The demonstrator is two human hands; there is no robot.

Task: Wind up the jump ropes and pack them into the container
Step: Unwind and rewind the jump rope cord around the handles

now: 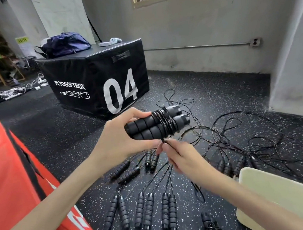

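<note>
Black foam grips, ribbed and paired side by side, make up the jump rope [153, 125] I see raised above the floor [59, 132]; thin cord is wound round them near their caps. My left hand [119, 137] has its fingers clamped round the grips, and my right hand [177, 155] pinches the cord's loose end just below. Motion blur smears the right fingers. A cream container [279, 198] is cut off at the lower right.

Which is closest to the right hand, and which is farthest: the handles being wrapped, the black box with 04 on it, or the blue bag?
From the right hand:
1. Wrapped handles, just above it, held by the left hand.
2. Black box, on the floor beyond.
3. Blue bag, on top of the box at its far left.
</note>
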